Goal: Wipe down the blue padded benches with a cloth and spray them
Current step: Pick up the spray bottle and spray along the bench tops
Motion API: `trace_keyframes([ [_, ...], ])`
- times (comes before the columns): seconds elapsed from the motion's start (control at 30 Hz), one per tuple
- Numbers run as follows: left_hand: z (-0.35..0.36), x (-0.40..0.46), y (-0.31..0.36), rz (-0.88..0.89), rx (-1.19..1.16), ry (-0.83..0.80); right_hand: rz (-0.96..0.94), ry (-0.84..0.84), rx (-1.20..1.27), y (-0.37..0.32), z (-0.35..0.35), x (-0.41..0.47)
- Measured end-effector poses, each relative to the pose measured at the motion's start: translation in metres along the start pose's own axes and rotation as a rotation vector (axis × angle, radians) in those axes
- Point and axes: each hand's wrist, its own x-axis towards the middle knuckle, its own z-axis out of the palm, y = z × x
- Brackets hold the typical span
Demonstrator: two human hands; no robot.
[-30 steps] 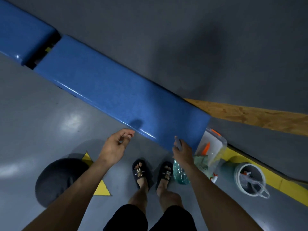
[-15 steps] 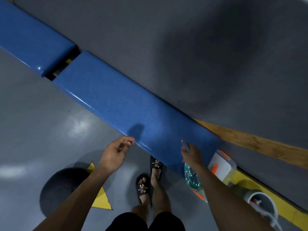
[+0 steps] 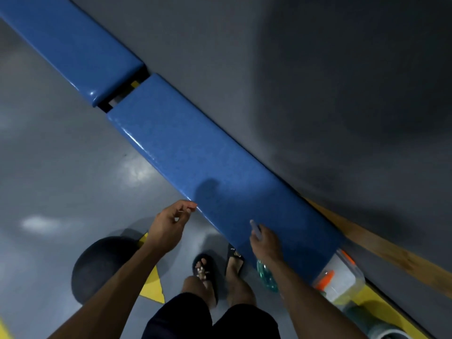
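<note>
A long blue padded bench (image 3: 195,155) runs diagonally from upper left to lower right against a dark grey wall. A second blue bench (image 3: 73,47) continues it at the upper left, past a narrow gap. My right hand (image 3: 265,243) is closed on a spray bottle; its pale nozzle (image 3: 254,227) points over the bench's near edge and its teal body (image 3: 266,275) hangs below my wrist. My left hand (image 3: 171,225) hovers at the bench's front edge, fingers loosely curled, holding nothing. No cloth is visible.
A clear plastic container (image 3: 340,280) with orange parts sits under the bench's right end. A dark round object (image 3: 97,267) lies on the grey floor beside yellow floor markings (image 3: 154,285). My sandalled feet (image 3: 215,267) stand by the bench. A wooden strip (image 3: 371,243) runs along the wall.
The view has shifted left along the bench, showing more of the second bench. Both hands moved with it; my feet stepped sideways. The white bucket at the right has left view.
</note>
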Motion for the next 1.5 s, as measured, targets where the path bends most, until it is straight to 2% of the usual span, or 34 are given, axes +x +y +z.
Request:
trace_keyframes([
  [0.17,-0.007,0.005,0.005,-0.007,-0.026,0.012,0.031,0.139,0.097,-0.021,-0.054,0.042],
  [0.33,-0.02,0.019,-0.004,0.018,-0.04,0.009,0.008,0.15,-0.127,-0.044,-0.077,0.065],
  [0.47,-0.039,0.034,-0.014,0.028,-0.063,-0.003,-0.012,0.058,-0.205,-0.057,-0.051,0.06],
  [0.67,-0.085,0.054,-0.037,0.062,-0.049,-0.023,-0.08,-0.12,-0.214,-0.096,0.037,0.027],
  [0.9,-0.153,0.078,-0.078,0.041,-0.039,-0.029,-0.038,-0.101,-0.243,-0.172,0.109,0.02],
  [0.97,-0.171,0.083,-0.087,0.043,-0.045,-0.026,0.004,-0.043,-0.2,-0.192,0.11,0.027],
  [1.1,-0.204,0.094,-0.094,0.061,-0.048,-0.033,0.121,0.118,0.087,-0.218,0.088,0.06],
  [1.17,-0.216,0.099,-0.093,0.068,-0.048,-0.038,0.159,0.183,0.112,-0.23,0.069,0.076],
  [1.33,-0.235,0.113,-0.092,0.066,-0.049,-0.042,0.2,0.189,-0.018,-0.249,0.04,0.103],
  [1.5,-0.249,0.133,-0.084,0.053,-0.044,-0.046,0.158,0.081,-0.028,-0.267,0.058,0.103],
])
